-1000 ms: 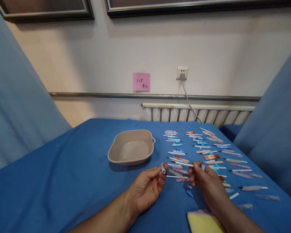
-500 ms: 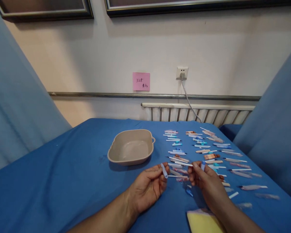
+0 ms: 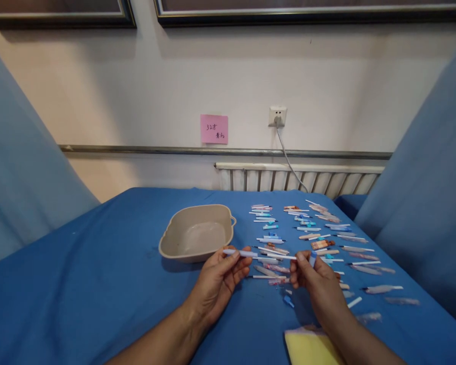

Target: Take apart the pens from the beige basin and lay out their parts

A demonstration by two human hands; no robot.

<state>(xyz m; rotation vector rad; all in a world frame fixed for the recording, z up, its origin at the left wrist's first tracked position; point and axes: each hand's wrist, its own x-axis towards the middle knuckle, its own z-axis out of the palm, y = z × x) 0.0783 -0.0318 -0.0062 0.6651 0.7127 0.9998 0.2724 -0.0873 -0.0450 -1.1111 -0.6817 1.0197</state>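
1. Left hand [image 3: 213, 286] is pinching a pale lavender barrel [image 3: 240, 253] between thumb and forefinger; other fingers are curling loosely, hand partly open.
2. Right hand [image 3: 321, 286] is gripping a thin white stick [image 3: 283, 257] near its outer end, thumb against fingers, partly closed. Blue cap [image 3: 312, 258] is sitting among those same fingers.
3. Barrel and stick are lying nearly end to end between the hands, above the blue cloth [image 3: 117, 284]. Stick's dark inner end is meeting or nearly meeting the barrel; cannot tell whether it is touching or inside.
4. Handling, by judgement: aligning both pieces on one axis is mattering most. Steadying the barrel, moving the stick gently and straight, and avoiding squeezing or bending would be serving well. Rushing could be catching the tip on the barrel's edge.
5. Beige basin [image 3: 188, 257] is resting beyond the left hand; small blue piece [image 3: 289, 301] is lying between the forearms, near a yellow item [image 3: 311, 347].
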